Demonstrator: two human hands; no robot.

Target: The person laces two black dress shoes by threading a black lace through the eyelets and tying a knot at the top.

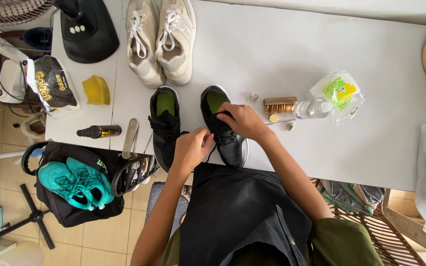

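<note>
Two black sneakers with green insoles stand side by side at the near edge of the white table [282, 54]. My right hand [242, 119] rests on the right black sneaker [230, 143], fingers pinching its lace near the tongue. My left hand [192, 147] is between the shoes, closed on a lace end of that same sneaker. The left black sneaker [164, 125] stands untouched beside it.
A pair of beige sneakers [161, 39] lies further back. A wooden brush [280, 105], a small bottle [313, 108] and a plastic packet [340, 93] are to the right. A dark spray bottle [99, 131], yellow cloth [96, 90] and snack bag [51, 83] lie left. Teal shoes [77, 183] sit on a black bag below.
</note>
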